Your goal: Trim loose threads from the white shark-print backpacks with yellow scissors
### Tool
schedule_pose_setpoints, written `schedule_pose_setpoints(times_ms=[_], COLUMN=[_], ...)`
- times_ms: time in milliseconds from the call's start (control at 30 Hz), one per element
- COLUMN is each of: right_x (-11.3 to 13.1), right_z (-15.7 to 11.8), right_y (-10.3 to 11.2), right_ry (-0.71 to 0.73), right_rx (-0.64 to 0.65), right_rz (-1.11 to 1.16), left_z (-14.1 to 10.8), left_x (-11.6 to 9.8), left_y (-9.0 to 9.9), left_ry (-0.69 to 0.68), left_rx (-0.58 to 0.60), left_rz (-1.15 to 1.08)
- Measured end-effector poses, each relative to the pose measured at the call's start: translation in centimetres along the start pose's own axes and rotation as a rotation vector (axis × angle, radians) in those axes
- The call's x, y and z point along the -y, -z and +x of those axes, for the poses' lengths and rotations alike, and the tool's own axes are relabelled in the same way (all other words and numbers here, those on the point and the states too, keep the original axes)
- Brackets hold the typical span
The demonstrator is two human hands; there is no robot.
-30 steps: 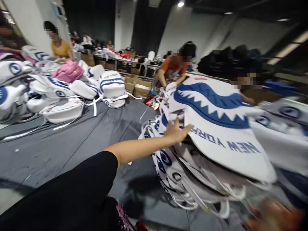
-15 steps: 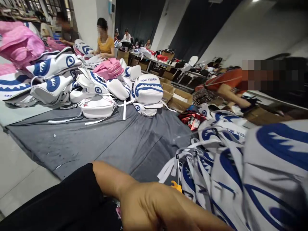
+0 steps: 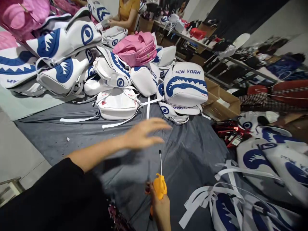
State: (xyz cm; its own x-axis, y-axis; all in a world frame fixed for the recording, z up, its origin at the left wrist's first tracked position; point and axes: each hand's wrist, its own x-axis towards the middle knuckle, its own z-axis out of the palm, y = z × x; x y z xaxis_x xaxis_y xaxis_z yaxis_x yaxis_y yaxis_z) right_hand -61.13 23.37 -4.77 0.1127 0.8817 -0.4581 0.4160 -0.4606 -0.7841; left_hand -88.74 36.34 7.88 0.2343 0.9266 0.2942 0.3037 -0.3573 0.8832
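Note:
My left hand [image 3: 144, 133] reaches over the dark grey sheet [image 3: 113, 141], slightly blurred, fingers stretched and apart with nothing in them. Just beyond it lies a white backpack [image 3: 117, 107], its white straps trailing onto the sheet. Low in the middle, my right hand [image 3: 161, 207] is closed around a yellow tool [image 3: 160, 186]. From this tool a thin metal shaft with a black tip points away from me; its exact kind is unclear. Right of the white backpack, another white backpack [image 3: 185, 85] with "NEW YORK" and a blue toothed mouth rests on a similar bag.
White-and-blue backpacks [image 3: 64, 37] and a pink backpack [image 3: 137, 48] are piled at the back left. More white backpacks [image 3: 260, 160] with loose straps lie at right. Cardboard boxes [image 3: 226, 107] stand behind the sheet. A person in yellow [image 3: 128, 12] works beyond the pile.
My left arm has swung away from me to the left, out over the sheet. The yellow tool, mostly hidden before, now shows in my right hand. The view has turned left and down.

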Motion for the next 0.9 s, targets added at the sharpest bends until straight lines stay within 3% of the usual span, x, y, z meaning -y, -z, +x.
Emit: schedule_pose_setpoints(times_ms=[67,133,167,233,300,433,533,600,700,800,867,900], right_x=[-0.5,-0.8,-0.9,-0.9,-1.0,-1.8,-2.7,-3.1,-3.3,-3.3,-3.7,-4.0], right_z=[-0.2,-0.2,-0.2,-0.3,-0.5,-1.0,-1.3,-1.5,-2.0,-2.9,-3.8,-4.2], right_y=[-0.5,-0.7,-0.8,-0.9,-0.9,-0.8,-0.7,-0.6,-0.3,0.8,2.1,2.9], right_ry=[-0.056,-0.119,-0.145,-0.175,-0.175,-0.173,-0.134,-0.090,-0.056,-0.065,-0.055,-0.046], right_rx=[-0.006,0.018,0.035,0.048,0.028,-0.052,0.010,0.077,0.131,0.062,-0.004,-0.026], right_rz=[-0.022,-0.042,-0.047,-0.036,-0.032,-0.008,0.004,0.029,0.096,0.133,0.154,0.161], left_z=[2.2,3.1,3.1,2.6,2.0,0.8,-0.8,-2.5,-6.3,-11.2,-14.2,-15.2], left_x=[7.5,14.5,17.3,20.8,22.0,20.9,19.2,17.7,14.0,9.6,7.0,6.0], left_y=[4.1,7.4,8.6,9.8,9.9,8.2,6.4,4.2,-2.1,-11.4,-16.9,-18.7], left_ry=[0.259,0.586,0.657,0.700,0.691,0.682,0.672,0.662,0.625,0.571,0.458,0.376], left_rx=[-0.087,-0.038,0.003,0.031,0.040,0.092,0.116,0.134,0.190,0.282,0.336,0.348], left_rz=[0.425,0.770,0.867,0.918,0.913,0.927,0.939,0.936,0.903,0.835,0.700,0.611])
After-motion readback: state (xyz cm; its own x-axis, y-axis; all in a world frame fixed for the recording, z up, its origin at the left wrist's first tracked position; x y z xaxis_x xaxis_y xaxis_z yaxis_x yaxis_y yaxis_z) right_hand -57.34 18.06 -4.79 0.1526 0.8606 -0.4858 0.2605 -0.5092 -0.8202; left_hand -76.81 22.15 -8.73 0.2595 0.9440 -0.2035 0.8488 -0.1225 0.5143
